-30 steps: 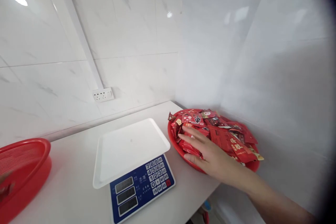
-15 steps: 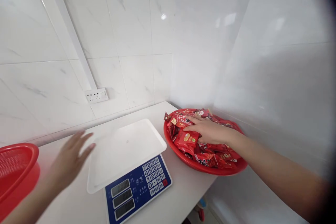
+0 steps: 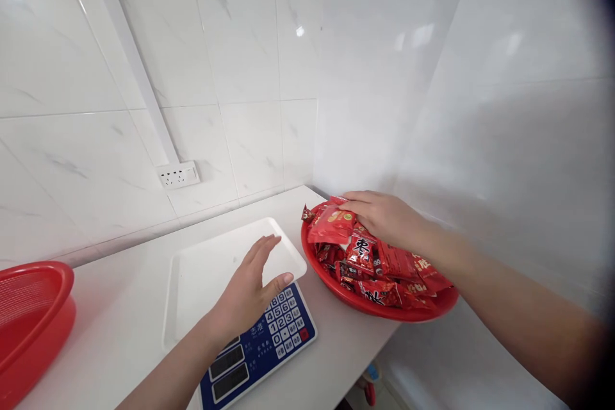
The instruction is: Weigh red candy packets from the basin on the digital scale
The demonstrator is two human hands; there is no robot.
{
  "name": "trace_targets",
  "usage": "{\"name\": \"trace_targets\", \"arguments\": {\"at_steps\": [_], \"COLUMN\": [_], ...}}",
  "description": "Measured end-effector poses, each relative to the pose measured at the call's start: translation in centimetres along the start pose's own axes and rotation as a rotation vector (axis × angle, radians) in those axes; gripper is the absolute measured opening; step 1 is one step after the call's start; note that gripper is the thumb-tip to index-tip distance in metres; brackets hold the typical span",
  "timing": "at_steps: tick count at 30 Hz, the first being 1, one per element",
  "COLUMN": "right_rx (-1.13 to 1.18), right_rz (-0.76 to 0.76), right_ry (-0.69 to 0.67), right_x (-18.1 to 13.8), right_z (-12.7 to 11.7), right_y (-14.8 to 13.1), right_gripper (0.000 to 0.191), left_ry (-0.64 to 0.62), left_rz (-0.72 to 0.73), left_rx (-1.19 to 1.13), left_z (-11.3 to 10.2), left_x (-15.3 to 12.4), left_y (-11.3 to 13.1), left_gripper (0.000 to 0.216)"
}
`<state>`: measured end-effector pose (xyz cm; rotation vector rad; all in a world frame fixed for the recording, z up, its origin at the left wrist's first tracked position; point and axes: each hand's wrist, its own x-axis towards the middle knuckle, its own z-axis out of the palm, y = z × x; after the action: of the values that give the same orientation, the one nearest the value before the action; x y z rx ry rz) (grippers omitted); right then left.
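My right hand (image 3: 384, 214) is over the far side of a red basin (image 3: 346, 300) heaped with small red snack packets (image 3: 362, 253). Its fingers are closed on one shiny red snack packet (image 3: 331, 224), which tilts up at the left of the heap; the fingertips are partly hidden behind it. My left hand (image 3: 247, 285) hovers above the white pan (image 3: 206, 269) of a digital scale (image 3: 269, 352), fingers stretched and thumb apart, with nothing in it. That hand and forearm cover part of the scale's blue keypad panel and one of its displays.
At the left edge of the white table (image 3: 110, 327) stands a red mesh basket (image 3: 36, 320). Tiled wall rises behind, with a power socket (image 3: 177, 174) low on it. A grey-white wall (image 3: 480, 160) bounds the right side, close behind the basin.
My left hand has moved right, from beside the basket to over the scale. My right hand has taken hold of a red packet and raised it, uncovering others in the basin.
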<state>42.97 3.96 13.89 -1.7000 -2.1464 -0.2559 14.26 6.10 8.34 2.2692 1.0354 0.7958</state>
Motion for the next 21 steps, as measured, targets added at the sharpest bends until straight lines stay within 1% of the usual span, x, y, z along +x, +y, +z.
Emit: {"name": "trace_targets", "arguments": {"at_steps": [2,3,4,5,7,9,10,12,14,15,17,19,21], "right_rx": [0.01,0.027,0.051,0.079,0.15,0.214,0.241,0.287,0.333,0.354,0.375,0.354,0.294], "right_rz": [-0.045,-0.087,-0.129,-0.167,-0.229,-0.275,-0.29,-0.298,-0.316,-0.331,-0.347,-0.319,-0.252], "right_ry": [0.029,0.031,0.024,0.015,-0.011,-0.047,-0.061,-0.064,-0.073,-0.109,-0.223,-0.298,-0.273], "right_x": [1.2,2.0,2.7,3.4,4.7,5.6,6.0,6.3,6.3,6.2,5.7,5.0,4.0], "right_z": [0.8,1.5,2.3,3.2,4.9,6.4,7.0,7.9,8.6,8.7,8.6,7.8,6.3], "right_y": [-2.4,-3.8,-5.2,-6.6,-9.0,-10.6,-11.2,-11.8,-12.0,-12.1,-11.8,-11.0,-9.3], "right_gripper": [0.043,0.042,0.04,0.038,0.036,0.039,0.04,0.039,0.038,0.039,0.039,0.038,0.04], "left_ry": [0.041,0.066,0.098,0.135,0.21,0.25,0.249,0.213,0.147,0.115,0.073,0.081,0.15], "left_rz": [0.003,0.011,0.025,0.042,0.073,0.056,0.025,-0.066,-0.146,-0.173,-0.199,-0.195,-0.181], "left_rx": [-0.033,-0.014,0.028,0.088,0.231,0.358,0.398,0.422,0.403,0.393,0.386,0.398,0.409], "left_z": [-0.1,-0.2,-0.3,-0.5,-0.9,-1.5,-1.8,-2.5,-3.0,-3.2,-3.3,-3.4,-3.5], "left_x": [0.1,0.2,0.2,0.1,-0.2,-1.0,-1.6,-2.8,-4.1,-4.6,-5.5,-6.2,-7.2], "left_y": [0.7,0.9,0.8,0.6,-0.6,-2.4,-3.3,-5.0,-6.0,-6.3,-6.8,-7.1,-7.6], "left_gripper": [0.075,0.082,0.085,0.082,0.067,0.052,0.049,0.046,0.046,0.047,0.047,0.046,0.045]}}
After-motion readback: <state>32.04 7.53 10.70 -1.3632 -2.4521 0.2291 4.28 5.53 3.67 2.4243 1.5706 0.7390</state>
